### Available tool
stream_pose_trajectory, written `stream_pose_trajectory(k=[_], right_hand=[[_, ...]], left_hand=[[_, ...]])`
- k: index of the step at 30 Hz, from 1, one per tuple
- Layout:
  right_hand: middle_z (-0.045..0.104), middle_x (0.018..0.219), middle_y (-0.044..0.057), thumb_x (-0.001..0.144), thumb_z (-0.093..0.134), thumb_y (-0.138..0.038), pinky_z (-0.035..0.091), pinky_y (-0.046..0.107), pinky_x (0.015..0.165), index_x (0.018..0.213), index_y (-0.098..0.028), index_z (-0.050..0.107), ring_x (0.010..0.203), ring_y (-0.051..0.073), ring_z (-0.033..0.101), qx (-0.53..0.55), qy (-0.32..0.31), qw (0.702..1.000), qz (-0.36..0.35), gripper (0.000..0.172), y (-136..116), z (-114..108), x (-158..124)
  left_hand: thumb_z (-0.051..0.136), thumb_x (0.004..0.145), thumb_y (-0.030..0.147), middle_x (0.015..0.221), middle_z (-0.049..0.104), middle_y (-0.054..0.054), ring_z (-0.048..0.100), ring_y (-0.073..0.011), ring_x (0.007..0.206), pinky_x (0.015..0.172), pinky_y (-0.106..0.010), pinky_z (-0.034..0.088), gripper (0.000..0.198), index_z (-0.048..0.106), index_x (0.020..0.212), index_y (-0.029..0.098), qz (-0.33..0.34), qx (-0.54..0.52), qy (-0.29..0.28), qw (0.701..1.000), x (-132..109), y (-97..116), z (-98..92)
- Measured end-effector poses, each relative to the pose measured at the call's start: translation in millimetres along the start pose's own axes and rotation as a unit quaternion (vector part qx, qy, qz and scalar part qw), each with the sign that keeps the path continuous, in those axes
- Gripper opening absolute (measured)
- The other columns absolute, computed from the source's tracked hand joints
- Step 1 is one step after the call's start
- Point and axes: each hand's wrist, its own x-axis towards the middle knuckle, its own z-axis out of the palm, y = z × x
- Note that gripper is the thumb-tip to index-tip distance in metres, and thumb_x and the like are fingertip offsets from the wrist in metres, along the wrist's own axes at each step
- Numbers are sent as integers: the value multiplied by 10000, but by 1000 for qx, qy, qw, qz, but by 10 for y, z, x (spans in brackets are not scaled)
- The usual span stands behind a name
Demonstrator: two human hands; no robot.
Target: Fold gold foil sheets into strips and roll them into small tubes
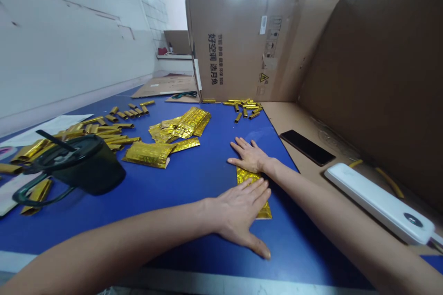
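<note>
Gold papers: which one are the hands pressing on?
The single flat gold sheet near the blue mat's front edge, lying under both the left hand and right hand. The other gold stacks lie untouched farther left.

Both hands cover most of the gold foil sheet [249, 176] (its printing unreadable).
</note>
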Motion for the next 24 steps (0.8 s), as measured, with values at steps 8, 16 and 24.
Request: stream_pose_trajectory(k=[8, 16, 24], right_hand=[[101, 1412, 95, 733, 162, -675, 66, 490, 985, 1342, -188, 175, 1278, 251, 51, -3, -5, 1000, 0, 779, -13, -25, -10], [89, 1414, 94, 716, 141, -698, 53, 485, 988, 1343, -183, 171, 1279, 248, 43, -2, -16, 1000, 9, 812, -41, -55, -27], [99, 1413, 94, 718, 145, -696, 62, 481, 989, 1341, -183, 179, 1278, 251, 52, -2, -12, 1000, 9, 808, -45, -54, -22]], left_hand=[[352, 655, 700, 1385, -23, -165, -21, -269, 1269, 1035, -385, 64, 999, 59, 1326, 19, 18, -43, -4, 999, -102, 229, 19], [377, 646, 694, 1388, -23, -150, -32, -254, 1271, 1040, -377, 38, 999, 69, 1329, 34, 6, -69, 6, 998, -104, 259, 26], [363, 650, 698, 1387, -40, -148, -52, -258, 1268, 1036, -402, 39, 997, 50, 1331, 41, -5, -82, -2, 997, -100, 267, 38]])
